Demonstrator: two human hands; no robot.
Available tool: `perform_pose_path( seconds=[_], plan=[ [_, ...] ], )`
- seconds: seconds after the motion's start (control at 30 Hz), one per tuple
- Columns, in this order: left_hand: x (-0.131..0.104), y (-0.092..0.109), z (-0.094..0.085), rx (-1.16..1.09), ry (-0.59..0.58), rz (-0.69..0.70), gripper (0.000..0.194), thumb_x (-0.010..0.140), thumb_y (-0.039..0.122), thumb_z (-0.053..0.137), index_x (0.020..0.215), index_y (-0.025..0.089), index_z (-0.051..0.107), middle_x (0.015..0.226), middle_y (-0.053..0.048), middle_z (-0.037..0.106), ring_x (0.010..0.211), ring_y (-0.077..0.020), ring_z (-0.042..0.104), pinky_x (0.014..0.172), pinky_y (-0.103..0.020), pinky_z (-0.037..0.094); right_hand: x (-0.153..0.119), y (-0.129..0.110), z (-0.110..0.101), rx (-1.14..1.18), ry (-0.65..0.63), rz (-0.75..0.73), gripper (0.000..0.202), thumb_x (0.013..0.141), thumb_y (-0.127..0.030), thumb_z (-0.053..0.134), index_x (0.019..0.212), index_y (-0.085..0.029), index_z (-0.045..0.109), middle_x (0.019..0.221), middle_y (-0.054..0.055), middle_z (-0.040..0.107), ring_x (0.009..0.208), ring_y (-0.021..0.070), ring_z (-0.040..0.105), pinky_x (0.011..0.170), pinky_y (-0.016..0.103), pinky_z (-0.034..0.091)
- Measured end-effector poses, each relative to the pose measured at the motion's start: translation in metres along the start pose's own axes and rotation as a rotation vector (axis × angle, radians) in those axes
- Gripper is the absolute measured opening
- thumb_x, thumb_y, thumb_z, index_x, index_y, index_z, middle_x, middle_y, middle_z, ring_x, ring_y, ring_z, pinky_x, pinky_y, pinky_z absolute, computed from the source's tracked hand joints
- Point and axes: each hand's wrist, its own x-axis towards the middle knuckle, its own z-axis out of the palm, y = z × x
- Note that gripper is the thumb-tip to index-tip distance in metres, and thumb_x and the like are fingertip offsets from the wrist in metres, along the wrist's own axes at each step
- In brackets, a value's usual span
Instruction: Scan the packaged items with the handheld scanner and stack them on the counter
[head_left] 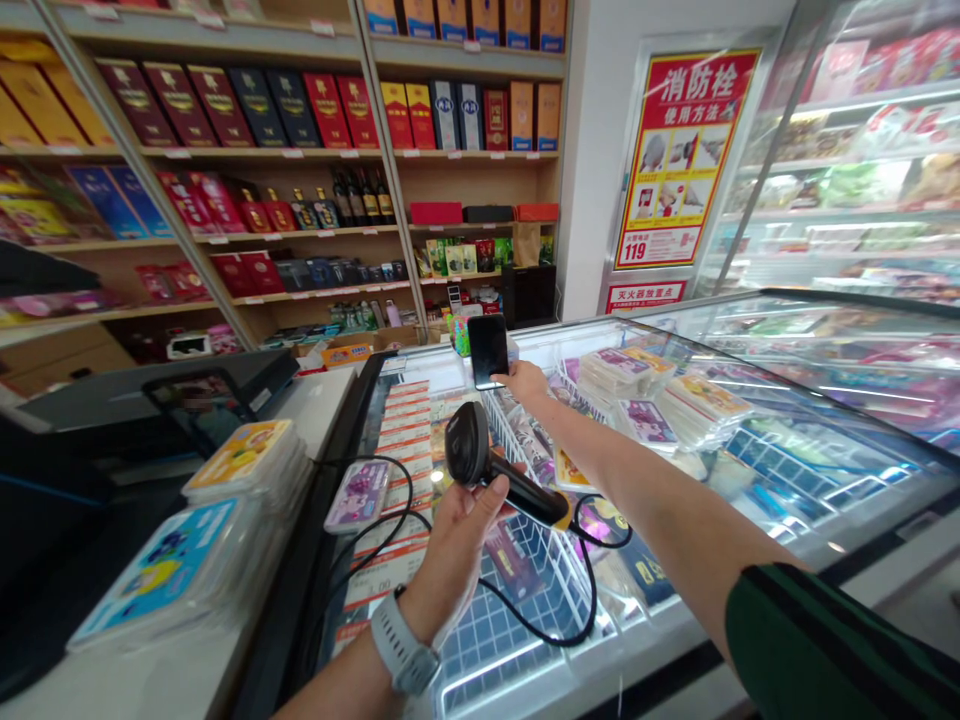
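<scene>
Head: left fingers [489,498] pinch scanner [525,494], right fingers [502,379] phone [488,350], over glass-topped freezer [349,425] near shelves [480,182].

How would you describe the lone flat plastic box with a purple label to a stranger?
Find the long, glass-topped freezer, then the column of red-and-white price labels along its left side. Just left of these lies the flat, purple-labelled plastic box. It lies singly, unlike the boxes stacked on the white counter, and a thin black cable curves past its right end.
</scene>
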Motion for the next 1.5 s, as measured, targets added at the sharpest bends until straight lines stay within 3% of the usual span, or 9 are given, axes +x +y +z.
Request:
perform_pose_path(
  seconds=[0.37, 1.2, 1.37, 1.5],
  plan=[
    [0.001, 0.0, 0.002, -0.009, 0.042, -0.008, 0.051, 0.075, 0.046, 0.073, 0.115, 0.018, 0.062, 0.114, -0.012, 0.069, 0.108, -0.0264, 0.064, 0.093, -0.041, 0.048, -0.005, -0.009, 0.0, -0.018, -0.017, 0.008, 0.055, 0.074, -0.062, 0.066, 0.105, -0.017, 0.069, 0.104, 0.012, 0.072, 0.098, 0.0279, 0.066, 0.08, 0.034, 0.051],
    [0.002, -0.003, -0.002, 0.017, 0.008, -0.024, 0.047, 0.076, 0.049, 0.071, 0.112, 0.019, 0.064, 0.115, -0.011, 0.069, 0.106, -0.0249, 0.063, 0.091, -0.039, 0.048, -0.001, -0.006, 0.004, -0.012, -0.016, -0.011, 0.052, 0.075, -0.06, 0.066, 0.108, -0.021, 0.068, 0.107, 0.01, 0.072, 0.099, 0.0268, 0.067, 0.078, 0.031, 0.05],
    [0.002, -0.002, 0.0, 0.011, 0.02, -0.01, 0.049, 0.073, 0.048, 0.074, 0.11, 0.018, 0.065, 0.112, -0.011, 0.069, 0.104, -0.0257, 0.064, 0.091, -0.039, 0.049, -0.008, -0.007, -0.008, -0.009, -0.02, -0.023, 0.048, 0.078, -0.059, 0.064, 0.101, -0.018, 0.071, 0.105, 0.012, 0.072, 0.101, 0.0262, 0.066, 0.08, 0.029, 0.048],
    [0.001, -0.001, 0.001, 0.016, -0.016, 0.003, 0.049, 0.075, 0.047, 0.072, 0.114, 0.019, 0.063, 0.114, -0.011, 0.069, 0.106, -0.0252, 0.064, 0.092, -0.04, 0.048, -0.02, -0.008, -0.035, 0.016, 0.024, -0.039, 0.041, 0.091, -0.05, 0.05, 0.098, -0.016, 0.071, 0.103, 0.013, 0.072, 0.101, 0.0235, 0.065, 0.082, 0.028, 0.046]
  ],
)
